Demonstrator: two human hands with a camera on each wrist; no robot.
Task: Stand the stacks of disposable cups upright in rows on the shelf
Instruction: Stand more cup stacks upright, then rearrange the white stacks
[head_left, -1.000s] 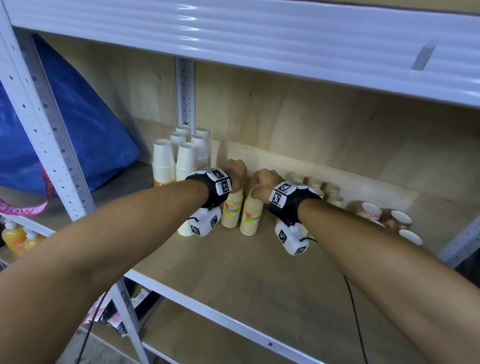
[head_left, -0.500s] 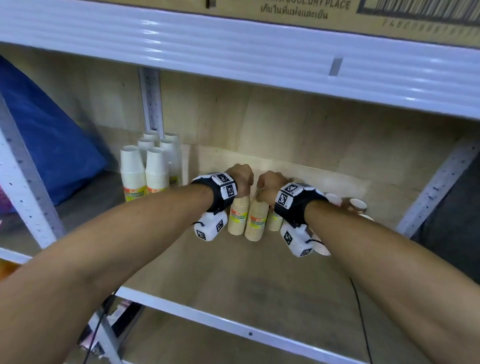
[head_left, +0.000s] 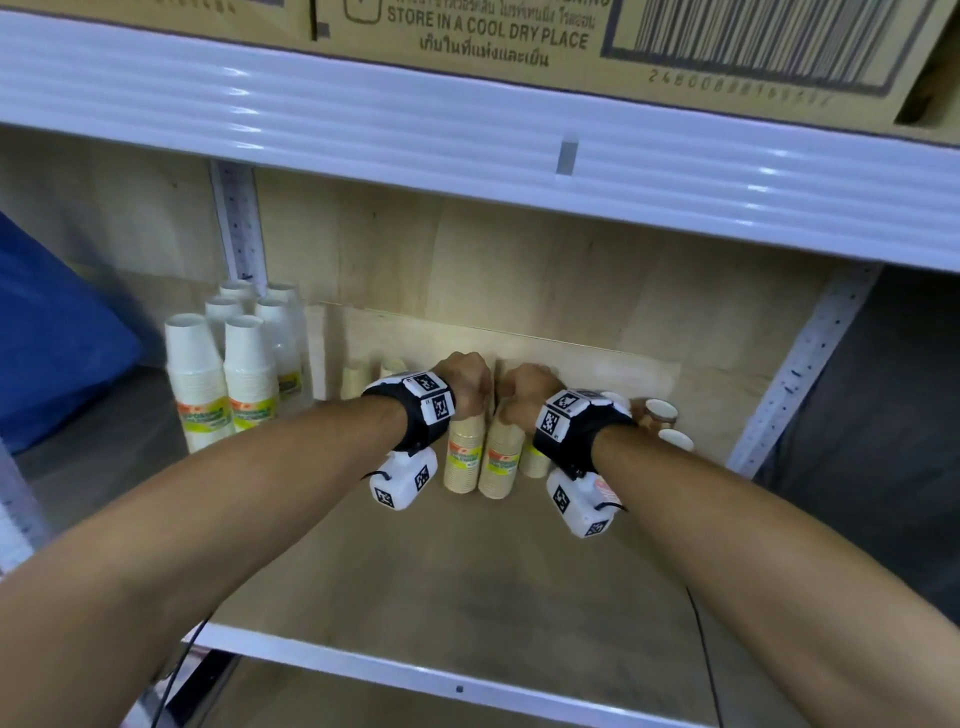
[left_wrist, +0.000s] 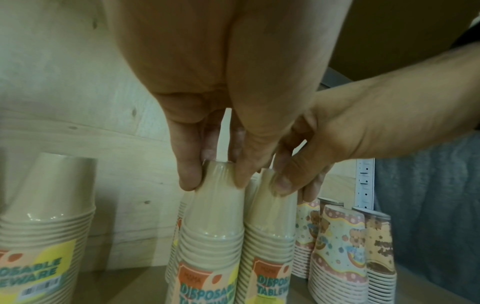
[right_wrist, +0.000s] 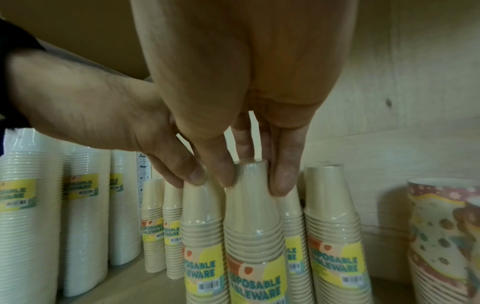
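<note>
The left hand (head_left: 470, 376) and right hand (head_left: 524, 387) each pinch the top of 1 tan cup stack (head_left: 462, 457) (head_left: 501, 460). A second ago both stacks leaned; now they stand straighter, side by side on the shelf (head_left: 467, 597), near the white stacks (head_left: 218, 379). This row looks nearly done.

Both forearms reached forward side by side, wrists strapped with black bands. The left hand (head_left: 470, 382) and right hand (head_left: 524, 389) hung knuckles-up, nearly touching, each with fingertips (left_wrist: 191, 179) pinching the top of a tan cup stack (head_left: 462, 452).
</note>
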